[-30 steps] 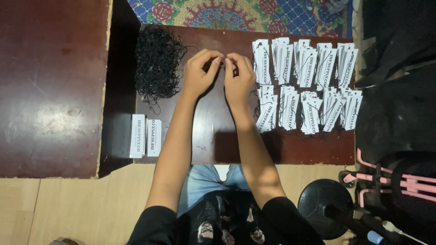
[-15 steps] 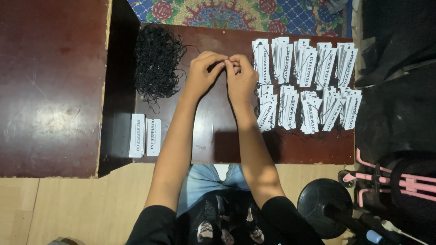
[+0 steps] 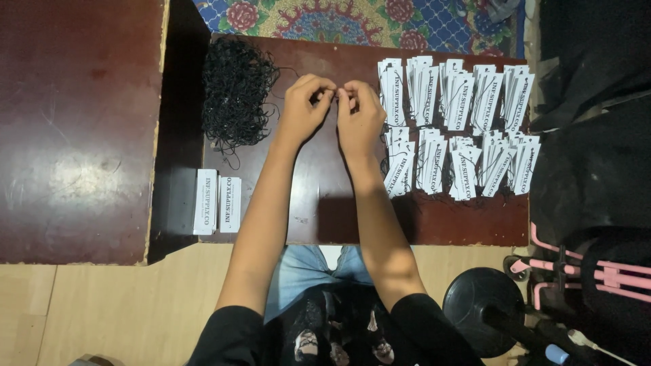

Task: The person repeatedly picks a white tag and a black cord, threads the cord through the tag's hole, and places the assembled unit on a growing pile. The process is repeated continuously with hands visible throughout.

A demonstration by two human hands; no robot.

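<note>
Head camera, looking straight down: a dark wooden table (image 3: 319,203) fills the centre of the view, with a patterned rug (image 3: 352,17) beyond its far edge. Rows of white paper tags (image 3: 461,129), already strung, lie fanned out to the right of the grip, and a tangled heap of black string loops (image 3: 237,95) sits just to its left. Two short stacks of unstrung tags (image 3: 217,201) rest nearer the person, left of the forearm. At the middle, the left hand (image 3: 305,108) and right hand (image 3: 359,118) meet fingertip to fingertip above the tabletop, both pinched closed on a thin black string (image 3: 337,93); whether a tag sits between them cannot be told. Wrists are raised, knuckles upward, forearms converging from the person's lap. Judged from this, the work goes best with the pinch kept tight and close to the cord's end, hands held together, clear of the finished rows.
</note>
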